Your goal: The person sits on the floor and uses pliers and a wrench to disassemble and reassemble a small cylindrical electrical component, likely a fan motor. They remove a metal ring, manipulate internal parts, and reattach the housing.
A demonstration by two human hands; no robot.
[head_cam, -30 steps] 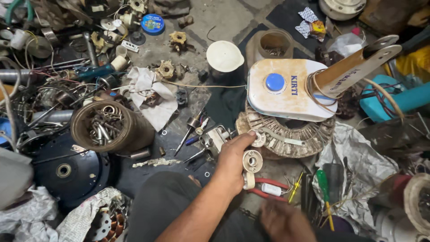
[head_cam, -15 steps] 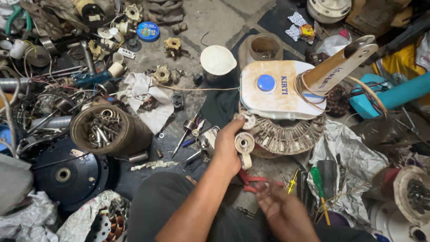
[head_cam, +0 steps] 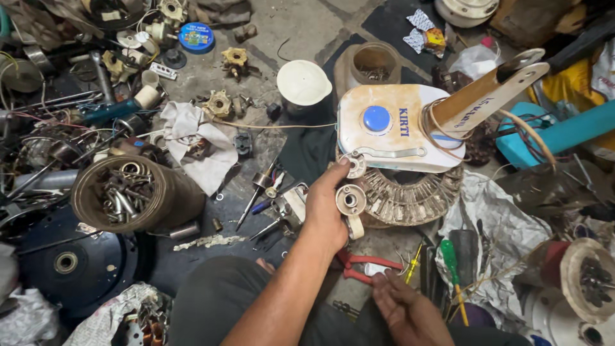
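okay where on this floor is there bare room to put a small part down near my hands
Bare concrete shows between the white crumpled cloth and the white round lid. A smaller dark patch lies between the tin of bolts and your left hand. Left of the tin and right of the ribbed stator it is crowded.

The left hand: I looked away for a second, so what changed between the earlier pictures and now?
The left hand, holding a small round metal part, moved up from beside the red-handled pliers to the white machine housing, fingertips now at its lower edge. Its grip on the part stayed. The right hand stayed low near the pliers. The can of hardware and the coil stator stayed put.
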